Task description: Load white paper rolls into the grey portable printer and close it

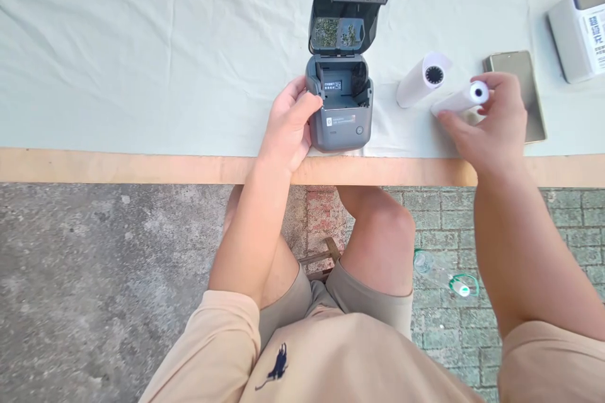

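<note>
Head view: your left hand [287,126] wraps the left side of the grey printer [340,104], thumb on its top edge, holding it near the desk [142,167] front edge. The printer's lid [350,6] stands open at 12 o'clock, its paper bay bare. At 3 o'clock from the printer, your right hand [496,119] pinches a slim white paper roll [460,99] between thumb and fingers. A thicker roll [420,80] lies just beside it at 10 o'clock. A phone [520,85] lies partly under that hand, and a white box [579,31] sits at 1 o'clock.
</note>
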Available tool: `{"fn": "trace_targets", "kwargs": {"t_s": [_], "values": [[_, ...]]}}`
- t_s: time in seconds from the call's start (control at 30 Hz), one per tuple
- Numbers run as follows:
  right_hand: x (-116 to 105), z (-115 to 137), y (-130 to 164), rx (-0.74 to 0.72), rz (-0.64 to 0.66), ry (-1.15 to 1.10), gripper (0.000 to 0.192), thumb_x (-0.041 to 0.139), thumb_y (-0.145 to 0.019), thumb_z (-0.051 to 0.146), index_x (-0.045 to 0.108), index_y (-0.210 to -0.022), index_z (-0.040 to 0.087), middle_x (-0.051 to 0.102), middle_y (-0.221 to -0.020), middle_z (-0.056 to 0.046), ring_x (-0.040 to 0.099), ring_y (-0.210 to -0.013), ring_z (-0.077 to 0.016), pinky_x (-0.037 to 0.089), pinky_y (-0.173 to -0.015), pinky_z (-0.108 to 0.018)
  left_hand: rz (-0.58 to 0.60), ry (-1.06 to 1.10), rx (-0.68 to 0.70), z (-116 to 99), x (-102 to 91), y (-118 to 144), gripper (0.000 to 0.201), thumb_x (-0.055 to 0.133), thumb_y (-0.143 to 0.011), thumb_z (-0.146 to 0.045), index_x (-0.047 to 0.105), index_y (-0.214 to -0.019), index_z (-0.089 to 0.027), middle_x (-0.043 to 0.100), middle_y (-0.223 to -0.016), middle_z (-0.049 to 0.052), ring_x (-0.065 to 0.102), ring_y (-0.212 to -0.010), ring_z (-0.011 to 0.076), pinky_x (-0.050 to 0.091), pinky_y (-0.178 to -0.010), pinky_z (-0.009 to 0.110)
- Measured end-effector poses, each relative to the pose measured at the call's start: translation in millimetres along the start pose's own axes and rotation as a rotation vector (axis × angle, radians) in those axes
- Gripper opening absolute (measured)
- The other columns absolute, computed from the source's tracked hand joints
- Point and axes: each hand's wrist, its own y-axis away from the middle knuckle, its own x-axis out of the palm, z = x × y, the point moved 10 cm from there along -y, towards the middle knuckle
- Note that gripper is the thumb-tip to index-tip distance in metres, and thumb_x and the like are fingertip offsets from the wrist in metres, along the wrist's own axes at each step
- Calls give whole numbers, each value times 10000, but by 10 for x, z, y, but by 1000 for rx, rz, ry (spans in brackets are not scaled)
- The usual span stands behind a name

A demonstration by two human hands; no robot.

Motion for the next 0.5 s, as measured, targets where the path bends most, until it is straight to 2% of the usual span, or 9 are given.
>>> {"fn": "trace_targets", "kwargs": {"t_s": [0.07, 0.17, 0.2, 0.27, 0.37, 0.5], "values": [[-126, 149, 24, -87, -64, 2, 648, 749, -616, 309, 461, -1196, 297, 584, -1197, -76, 547, -1135, -270, 435, -881, -509, -6, -1, -12, 4, 1, 4, 142, 505, -837, -135, 593, -939, -184, 620, -862, 12, 634, -1045, 187, 560, -826, 276], [-349, 645, 95, -316, -203, 107, 450, 690, -676, 339, 517, -1086, 276, 606, -1122, -62, 574, -1067, -271, 443, -873, -514, -22, -2, -25, 3, 3, 8, 137, 497, -839, -121, 586, -925, -179, 618, -853, 10, 630, -1068, 191, 556, -861, 293], [-323, 775, 80, -330, -179, 180, 393, 688, -685, 352, 531, -1036, 274, 638, -1025, -41, 604, -997, -270, 447, -858, -517, -26, -4, -25, 0, 2, 8, 137, 496, -838, -119, 586, -922, -178, 617, -847, 8, 628, -1077, 191, 553, -877, 297], [-169, 881, -18, -231, -69, 345, 404, 698, -701, 409, 528, -1039, 269, 676, -885, -16, 620, -945, -288, 430, -866, -546, -35, -10, -22, -3, -4, 6, 141, 495, -838, -120, 588, -926, -179, 619, -837, 5, 623, -1094, 192, 548, -903, 302], [75, 956, -151, -156, 29, 452, 392, 708, -708, 475, 550, -989, 252, 691, -887, -49, 581, -1036, -350, 398, -885, -579, -30, 1, -24, 5, -7, 2, 141, 500, -840, -128, 586, -940, -179, 640, -879, 12, 611, -1128, 208, 546, -923, 321], [210, 989, -203, -190, 51, 442, 240, 673, -741, 306, 569, -954, 266, 678, -926, -63, 566, -1069, -363, 382, -882, -610, -30, 23, -35, 18, -4, 1, 145, 508, -835, -118, 579, -952, -167, 638, -904, 26, 606, -1142, 233, 542, -925, 350]]}}
